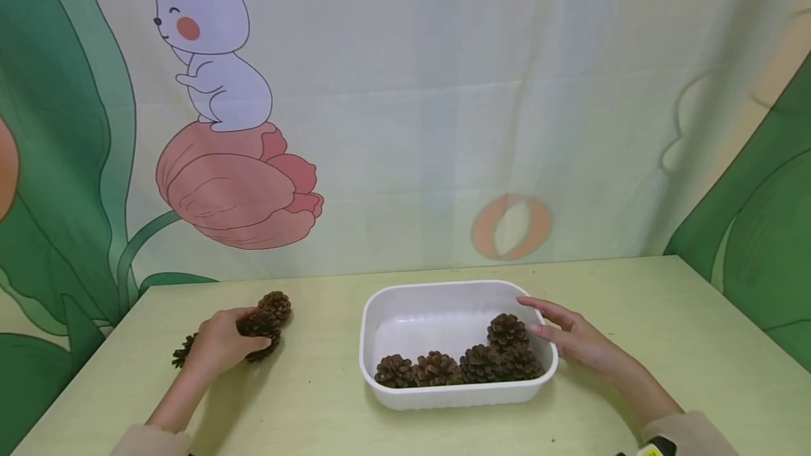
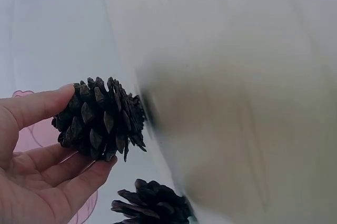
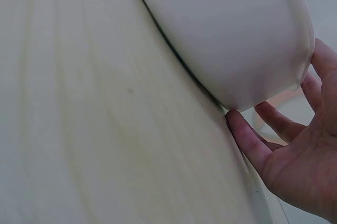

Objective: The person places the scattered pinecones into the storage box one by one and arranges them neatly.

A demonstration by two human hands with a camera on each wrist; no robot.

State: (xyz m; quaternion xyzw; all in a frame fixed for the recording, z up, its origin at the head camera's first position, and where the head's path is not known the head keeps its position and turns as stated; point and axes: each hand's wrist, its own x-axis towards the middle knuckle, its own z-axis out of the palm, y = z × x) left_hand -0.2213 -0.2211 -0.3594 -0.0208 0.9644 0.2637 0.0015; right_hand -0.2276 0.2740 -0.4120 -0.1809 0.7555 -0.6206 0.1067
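Observation:
My left hand [image 1: 218, 343] grips a dark brown pine cone [image 2: 95, 121] between thumb and fingers, at the left of the table. A second pine cone [image 1: 276, 305] stands just behind the held one. Left of the hand a third pine cone [image 1: 184, 352] shows, partly hidden by it. In the right half, a white plastic tub [image 1: 459, 394] holds several pine cones [image 1: 437, 369] along its near side and right corner. My right hand [image 1: 586, 347] touches the tub's right end with relaxed fingers, its index fingertip at the rim; the right wrist view shows fingertips against the outer wall.
The pale wood-look table [image 1: 323, 343] ends at a hanging cloth backdrop [image 1: 393, 125] printed with a rabbit, a flower and leaves. Table surface lies between the left hand and the tub.

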